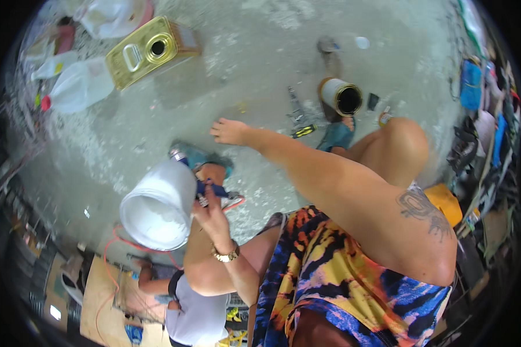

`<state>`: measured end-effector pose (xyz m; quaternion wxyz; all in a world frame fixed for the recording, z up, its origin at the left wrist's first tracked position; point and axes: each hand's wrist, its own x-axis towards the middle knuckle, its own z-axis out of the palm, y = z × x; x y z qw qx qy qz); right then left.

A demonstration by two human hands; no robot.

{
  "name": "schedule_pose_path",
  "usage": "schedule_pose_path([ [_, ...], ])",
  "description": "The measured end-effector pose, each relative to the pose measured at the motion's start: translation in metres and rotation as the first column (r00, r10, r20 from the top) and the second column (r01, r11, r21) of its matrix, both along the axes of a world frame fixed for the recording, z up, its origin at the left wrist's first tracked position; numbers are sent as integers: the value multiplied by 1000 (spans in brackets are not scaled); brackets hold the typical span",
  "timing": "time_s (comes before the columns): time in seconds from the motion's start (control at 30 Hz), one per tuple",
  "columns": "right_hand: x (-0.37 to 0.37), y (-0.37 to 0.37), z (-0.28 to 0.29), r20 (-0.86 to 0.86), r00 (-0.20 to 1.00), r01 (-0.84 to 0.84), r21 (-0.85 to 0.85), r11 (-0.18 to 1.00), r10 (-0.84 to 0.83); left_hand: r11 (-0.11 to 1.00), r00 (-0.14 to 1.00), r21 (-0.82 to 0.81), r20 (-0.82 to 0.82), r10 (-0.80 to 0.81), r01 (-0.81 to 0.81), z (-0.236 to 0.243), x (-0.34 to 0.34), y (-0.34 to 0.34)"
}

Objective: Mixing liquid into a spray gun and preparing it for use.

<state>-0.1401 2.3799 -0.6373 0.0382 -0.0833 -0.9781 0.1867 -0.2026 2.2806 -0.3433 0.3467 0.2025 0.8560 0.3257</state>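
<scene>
My left hand [209,215], with a gold watch at its wrist, is closed around the blue grip of what looks like a spray gun [214,189]. A large white cup [156,205] is joined to it, its round mouth tilted toward me. Whether any liquid is inside I cannot tell. My right hand [230,132] reaches out over the concrete floor with nothing in it, its fingers loosely apart. To its right on the floor lie a grey adjustable wrench [297,104] and a yellow-and-black tool handle [304,130]. Beyond stands a round tin can [331,91], open and dark inside.
A gold rectangular tin [147,55] and several clear plastic jugs [84,87] stand at the far left. An orange hose [107,248] runs past a plywood board [98,289]. Another person [197,312] is at the lower left. Clutter [474,139] lines the right side.
</scene>
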Motion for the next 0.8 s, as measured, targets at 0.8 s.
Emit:
schedule_pose_path([
  [0.8, 635, -77, 132, 284, -76, 991, -88, -105, -956, 877, 914, 287, 8, -405, 386, -16, 78, -25],
])
